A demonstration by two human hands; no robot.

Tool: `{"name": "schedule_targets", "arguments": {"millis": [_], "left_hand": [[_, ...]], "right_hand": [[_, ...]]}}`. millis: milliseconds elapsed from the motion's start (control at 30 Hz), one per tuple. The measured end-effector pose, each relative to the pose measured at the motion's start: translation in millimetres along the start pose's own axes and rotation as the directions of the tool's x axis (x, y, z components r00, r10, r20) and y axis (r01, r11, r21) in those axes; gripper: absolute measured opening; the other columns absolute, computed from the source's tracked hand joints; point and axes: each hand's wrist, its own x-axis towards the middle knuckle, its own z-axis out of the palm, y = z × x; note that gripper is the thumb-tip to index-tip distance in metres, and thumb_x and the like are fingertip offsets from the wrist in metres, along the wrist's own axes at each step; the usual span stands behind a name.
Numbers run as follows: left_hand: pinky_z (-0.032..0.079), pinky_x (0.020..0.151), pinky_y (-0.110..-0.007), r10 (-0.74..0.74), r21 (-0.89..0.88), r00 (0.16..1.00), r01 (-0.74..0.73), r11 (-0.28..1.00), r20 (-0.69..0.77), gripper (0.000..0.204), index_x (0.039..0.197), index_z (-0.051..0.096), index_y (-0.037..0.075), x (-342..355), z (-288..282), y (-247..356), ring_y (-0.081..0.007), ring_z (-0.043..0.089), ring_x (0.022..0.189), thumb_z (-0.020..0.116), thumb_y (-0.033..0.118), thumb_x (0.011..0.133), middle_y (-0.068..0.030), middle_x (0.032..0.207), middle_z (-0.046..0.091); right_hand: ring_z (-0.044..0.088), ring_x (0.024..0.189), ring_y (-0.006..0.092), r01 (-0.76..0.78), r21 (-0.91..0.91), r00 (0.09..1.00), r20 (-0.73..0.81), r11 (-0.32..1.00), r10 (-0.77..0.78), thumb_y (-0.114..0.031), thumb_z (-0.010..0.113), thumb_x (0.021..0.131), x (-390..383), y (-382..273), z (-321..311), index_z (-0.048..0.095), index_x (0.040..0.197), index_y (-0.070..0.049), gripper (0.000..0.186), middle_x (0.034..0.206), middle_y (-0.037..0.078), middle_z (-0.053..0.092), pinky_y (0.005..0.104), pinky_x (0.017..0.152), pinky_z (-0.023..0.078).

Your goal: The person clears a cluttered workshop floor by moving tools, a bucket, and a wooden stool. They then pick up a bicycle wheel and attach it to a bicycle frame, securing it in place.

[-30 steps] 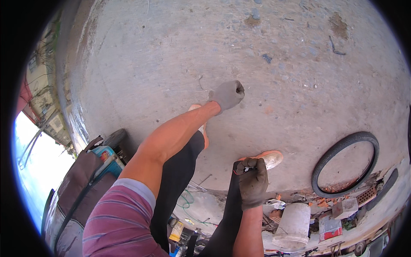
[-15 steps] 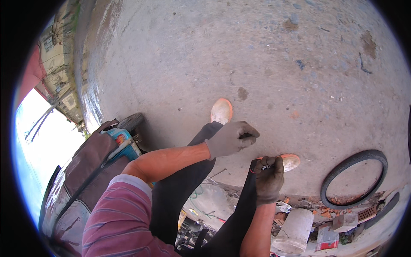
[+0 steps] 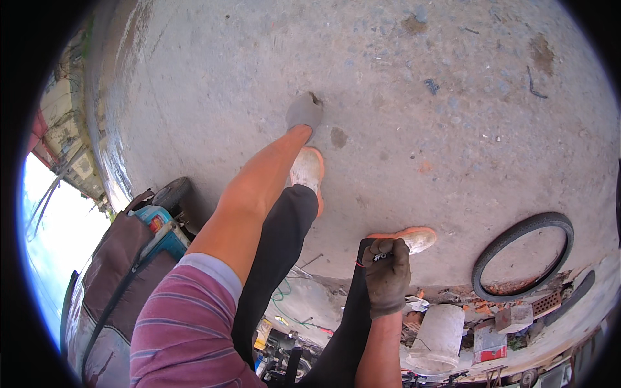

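My left hand (image 3: 305, 111), in a grey work glove, reaches far forward over the concrete ground beyond my left shoe (image 3: 306, 169). Its fingers point away and are mostly hidden behind the back of the glove, so I cannot tell what they hold, if anything. My right hand (image 3: 389, 279), in a dirty, dark glove, is turned palm up just in front of my right shoe (image 3: 417, 240). Its fingers curl closed around small shiny metal pieces (image 3: 380, 257), whose exact kind is too small to make out.
A black bicycle tyre (image 3: 482, 265) lies on the ground at the right. Along the right edge stand a whitish bucket (image 3: 438, 336), a concrete block (image 3: 514, 318) and a perforated brick (image 3: 547, 303). A vehicle with a brown cover (image 3: 116, 258) is parked at the left.
My left hand has swung forward and left, from beside my knees to past my left shoe. My right hand stays closed on the metal pieces. The view has shifted slightly.
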Motion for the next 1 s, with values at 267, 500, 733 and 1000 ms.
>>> {"name": "schedule_targets", "arguments": {"millis": [267,500,733,1000], "left_hand": [[0.056,0.081,-0.043,-0.030,-0.146,0.988,0.053,0.988,0.151,0.029,0.100,0.073,0.005,-8.1,-21.8,12.7,-0.0337,0.073,0.094,0.076,0.029,0.082,-0.0181,0.097,0.076],[0.054,0.068,-0.038,0.573,-0.619,0.769,-0.309,0.722,0.285,0.019,0.090,0.067,0.004,-193.9,-117.8,72.6,-0.0237,0.069,0.075,0.070,0.022,0.086,-0.0104,0.084,0.069],[0.056,0.075,-0.043,0.743,-0.642,0.625,-0.472,0.605,0.241,0.015,0.098,0.072,0.009,-265.6,-193.7,54.2,-0.0311,0.069,0.085,0.068,0.022,0.092,-0.0107,0.093,0.069],[0.055,0.069,-0.027,-0.093,-0.726,0.815,0.555,0.405,0.571,0.023,0.117,0.068,-0.001,-205.5,-127.5,-149.8,-0.0125,0.068,0.080,0.065,0.014,0.101,-0.0069,0.097,0.071]], "right_hand": [[0.055,0.076,0.0203,0.038,-0.089,0.999,0.017,0.995,-0.036,-0.027,0.042,0.110,5.8,4.8,-2.1,0.053,0.091,-0.005,0.032,0.089,0.009,0.059,0.0337,0.068,0.047],[0.058,0.090,0.0223,0.023,0.149,0.998,0.057,0.989,-0.031,-0.035,0.044,0.112,19.4,8.5,-10.4,0.066,0.101,0.000,0.042,0.100,0.011,0.065,0.0403,0.087,0.048],[0.058,0.084,0.0177,-0.083,-0.018,0.993,0.082,0.996,0.084,-0.039,0.044,0.112,22.7,22.0,21.4,0.065,0.100,-0.002,0.044,0.094,0.007,0.064,0.0331,0.076,0.047],[0.039,0.056,0.0128,-0.174,-0.292,0.973,0.098,0.941,0.210,-0.037,0.041,0.113,22.1,36.3,38.0,0.044,0.076,-0.010,0.045,0.073,0.005,0.050,0.0290,0.050,0.031]]}}
